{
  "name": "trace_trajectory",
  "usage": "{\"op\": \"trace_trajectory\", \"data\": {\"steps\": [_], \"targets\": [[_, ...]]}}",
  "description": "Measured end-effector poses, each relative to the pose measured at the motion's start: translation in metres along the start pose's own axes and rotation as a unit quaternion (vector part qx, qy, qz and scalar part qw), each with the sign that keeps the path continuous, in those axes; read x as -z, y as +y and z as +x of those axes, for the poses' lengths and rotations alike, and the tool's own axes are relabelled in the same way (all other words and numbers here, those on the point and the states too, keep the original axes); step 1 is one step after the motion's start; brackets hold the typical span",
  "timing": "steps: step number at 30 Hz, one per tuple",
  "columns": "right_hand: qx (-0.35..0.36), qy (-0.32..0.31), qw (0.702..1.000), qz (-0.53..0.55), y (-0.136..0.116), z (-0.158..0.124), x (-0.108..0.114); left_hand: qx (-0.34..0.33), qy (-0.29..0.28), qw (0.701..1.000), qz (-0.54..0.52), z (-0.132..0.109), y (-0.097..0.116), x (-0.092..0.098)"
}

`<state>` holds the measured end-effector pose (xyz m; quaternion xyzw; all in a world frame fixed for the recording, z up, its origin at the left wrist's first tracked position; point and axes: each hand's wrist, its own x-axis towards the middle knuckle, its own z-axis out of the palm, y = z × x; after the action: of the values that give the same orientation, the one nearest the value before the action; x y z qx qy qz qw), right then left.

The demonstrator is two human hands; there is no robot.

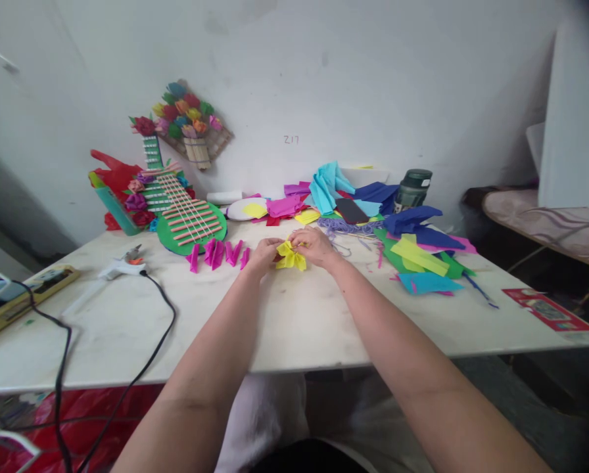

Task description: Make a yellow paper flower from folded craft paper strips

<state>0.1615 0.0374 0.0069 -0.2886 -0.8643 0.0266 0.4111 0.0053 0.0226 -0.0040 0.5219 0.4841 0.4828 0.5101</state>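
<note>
A yellow paper flower (pixel 291 257) with spread petals is held between my two hands, just over the white tabletop (pixel 304 322). My left hand (pixel 266 253) pinches its left side, the fingers curled and partly hidden. Closed on the flower's upper right edge are the fingers of my right hand (pixel 315 246). Several folded magenta paper pieces (pixel 214 253) lie in a row left of my left hand. Purple yarn (pixel 350 227) is heaped beyond my right hand, near a dark flat rectangle (pixel 351 211).
A green paper guitar (pixel 190 226) leans at the back left. In front of it lies a glue gun (pixel 124 264) with a black cord, near a power strip (pixel 52 281). Coloured paper (pixel 420 256) and a dark jar (pixel 413 188) are at right. A flower bouquet (pixel 188 115) hangs on the wall.
</note>
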Motion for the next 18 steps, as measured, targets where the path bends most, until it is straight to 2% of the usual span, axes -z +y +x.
{"op": "trace_trajectory", "data": {"steps": [4,9,13,18], "targets": [[-0.001,0.017,1.000,-0.006,-0.0003,-0.0005,0.0001,0.011,0.005,1.000,-0.015,0.0003,0.0016,0.0021],[0.013,0.038,0.999,-0.015,-0.0009,0.0003,0.0004,-0.015,0.010,1.000,-0.005,0.0008,0.0023,0.0020],[0.025,0.025,0.998,-0.043,-0.0024,0.0007,0.0001,-0.024,0.021,0.999,0.003,0.0024,0.0005,0.0016],[-0.035,-0.004,0.998,-0.060,-0.0016,-0.0004,-0.0030,-0.034,0.035,0.999,0.010,0.0028,-0.0003,0.0013]]}}
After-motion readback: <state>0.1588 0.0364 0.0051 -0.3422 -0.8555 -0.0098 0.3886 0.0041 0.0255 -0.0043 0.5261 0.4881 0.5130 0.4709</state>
